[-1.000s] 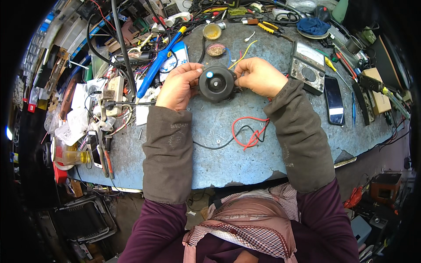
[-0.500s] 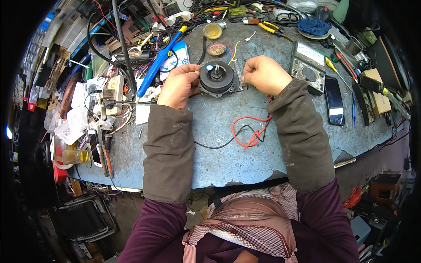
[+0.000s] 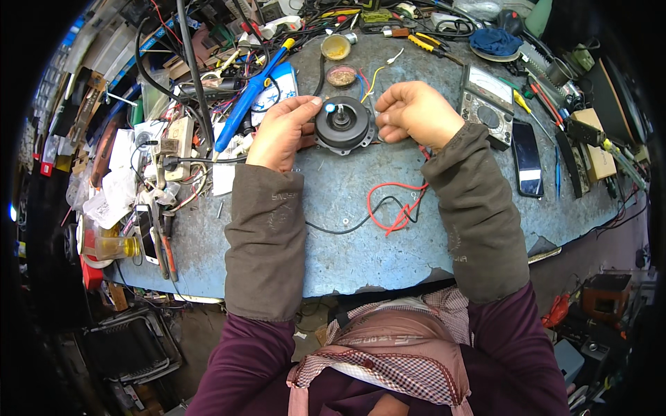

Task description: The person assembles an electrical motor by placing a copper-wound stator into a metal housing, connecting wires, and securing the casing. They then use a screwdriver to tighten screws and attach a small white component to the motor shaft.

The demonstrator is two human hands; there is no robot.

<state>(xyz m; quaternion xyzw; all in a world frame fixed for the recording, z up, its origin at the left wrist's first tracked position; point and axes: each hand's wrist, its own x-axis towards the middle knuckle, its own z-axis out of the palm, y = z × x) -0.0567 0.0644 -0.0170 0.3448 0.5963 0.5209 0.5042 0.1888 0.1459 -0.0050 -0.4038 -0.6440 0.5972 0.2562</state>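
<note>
Lying flat on the blue tabletop (image 3: pixel 361 243) between both hands: one round black motor (image 3: pixel 343 125), its short shaft pointing straight up toward the camera, so the long axis is standing upright and the broad face is showing. Gripping its left rim with thumb and fingertips: the left hand (image 3: pixel 281 132), curled partway around the edge. Pinching at the right rim: the right hand (image 3: pixel 415 113), fingers bunched and closed, though whether on the housing itself or on a lead there cannot be told. Trailing toward the body below the right hand's wrist: one looping red wire (image 3: pixel 395 208) and one black wire (image 3: pixel 347 223), crossing each other. Sitting just beyond the motor, past the fingertips: two small round tins (image 3: pixel 336 47), one yellowish and farther off, one brownish and nearer. Resting to the outside of the right hand: one grey multimeter (image 3: pixel 487 97), and beyond it one dark phone (image 3: pixel 526 159). Lying slantwise just outside the left hand: one blue-handled tool (image 3: pixel 244 105).
</note>
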